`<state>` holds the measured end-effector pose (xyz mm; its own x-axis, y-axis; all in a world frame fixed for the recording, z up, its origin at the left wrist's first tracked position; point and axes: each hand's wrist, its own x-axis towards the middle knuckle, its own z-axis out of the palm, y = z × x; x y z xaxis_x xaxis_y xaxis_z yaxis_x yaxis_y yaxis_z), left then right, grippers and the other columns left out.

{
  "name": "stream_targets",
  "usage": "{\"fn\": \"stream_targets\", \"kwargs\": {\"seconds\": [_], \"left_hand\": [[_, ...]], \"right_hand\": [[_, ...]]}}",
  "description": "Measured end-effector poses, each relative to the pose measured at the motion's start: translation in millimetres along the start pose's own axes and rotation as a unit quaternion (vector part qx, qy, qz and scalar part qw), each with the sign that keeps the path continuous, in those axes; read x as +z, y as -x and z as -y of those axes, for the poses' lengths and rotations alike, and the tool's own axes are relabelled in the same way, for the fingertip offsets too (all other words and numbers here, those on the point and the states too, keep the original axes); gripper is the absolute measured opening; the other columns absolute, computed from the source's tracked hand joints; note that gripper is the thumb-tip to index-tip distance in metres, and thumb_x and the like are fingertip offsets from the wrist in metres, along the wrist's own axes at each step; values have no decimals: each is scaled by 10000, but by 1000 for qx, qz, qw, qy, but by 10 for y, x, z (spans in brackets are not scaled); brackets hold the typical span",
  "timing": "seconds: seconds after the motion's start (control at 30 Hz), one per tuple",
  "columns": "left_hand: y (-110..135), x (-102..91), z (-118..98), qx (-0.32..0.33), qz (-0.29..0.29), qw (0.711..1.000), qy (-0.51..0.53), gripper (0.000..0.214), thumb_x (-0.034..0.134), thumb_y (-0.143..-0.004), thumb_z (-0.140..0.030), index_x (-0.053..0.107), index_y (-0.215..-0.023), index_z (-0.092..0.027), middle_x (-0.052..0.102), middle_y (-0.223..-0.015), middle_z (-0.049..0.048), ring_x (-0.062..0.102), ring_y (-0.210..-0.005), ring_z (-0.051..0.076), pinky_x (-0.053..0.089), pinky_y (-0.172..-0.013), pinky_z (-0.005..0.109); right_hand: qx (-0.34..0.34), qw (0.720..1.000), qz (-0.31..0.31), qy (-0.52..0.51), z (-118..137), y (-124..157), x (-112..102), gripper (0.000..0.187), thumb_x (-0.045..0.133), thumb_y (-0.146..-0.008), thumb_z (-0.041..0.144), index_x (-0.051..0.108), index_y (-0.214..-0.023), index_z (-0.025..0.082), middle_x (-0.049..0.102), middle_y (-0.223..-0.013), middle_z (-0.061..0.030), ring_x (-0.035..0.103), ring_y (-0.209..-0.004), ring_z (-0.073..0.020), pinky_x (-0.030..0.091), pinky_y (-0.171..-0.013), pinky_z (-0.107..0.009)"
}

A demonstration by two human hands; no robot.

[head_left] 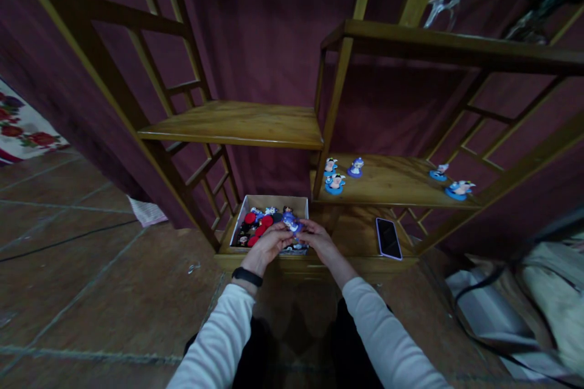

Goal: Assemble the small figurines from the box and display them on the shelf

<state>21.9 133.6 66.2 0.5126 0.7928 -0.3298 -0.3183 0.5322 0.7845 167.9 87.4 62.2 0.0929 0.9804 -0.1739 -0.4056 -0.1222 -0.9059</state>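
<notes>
A small purple figurine [292, 223] is held between the fingers of both hands, above the right part of an open cardboard box. My left hand [272, 240] grips it from the left, with a dark band on the wrist. From the right, my right hand [318, 239] pinches its side. The cardboard box [298, 202] sits on the bottom shelf and holds several figurines, with red round pieces [261, 230] among them. My hands cover part of the box's contents.
On the middle right shelf [387, 185] stand a purple figurine [356, 168] and several pink figurines on blue bases, such as one at the right [460, 189]. A phone [388, 238] lies on the bottom shelf. Bags [497, 310] rest on the floor at right.
</notes>
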Motion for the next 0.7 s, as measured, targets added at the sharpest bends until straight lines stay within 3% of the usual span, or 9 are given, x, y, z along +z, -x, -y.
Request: {"fn": "stream_targets", "kwargs": {"seconds": [0.3, 0.7], "left_hand": [[-59, -5, 20, -1, -14, 1000, 0, 250, 712, -607, -3, 665, -826, -114, 690, -771, 52, 635, -680, 121, 493, -642, 211], [-77, 4, 25, -1, -23, 1000, -1, 198, 702, -608, 9, 668, -767, -104, 686, -742, 52, 626, -653, 109, 490, -656, 210]], "right_hand": [[-45, 997, 38, 42, -18, -25, 20, 437, 758, -497, 221, 641, -918, 236, 601, -633, 65, 500, -521, -81, 428, -500, -205], [-72, 996, 17, 59, -157, -100, -31, 445, 754, -506, 229, 630, -933, 242, 624, -702, 41, 529, -584, -109, 433, -519, -221]]}}
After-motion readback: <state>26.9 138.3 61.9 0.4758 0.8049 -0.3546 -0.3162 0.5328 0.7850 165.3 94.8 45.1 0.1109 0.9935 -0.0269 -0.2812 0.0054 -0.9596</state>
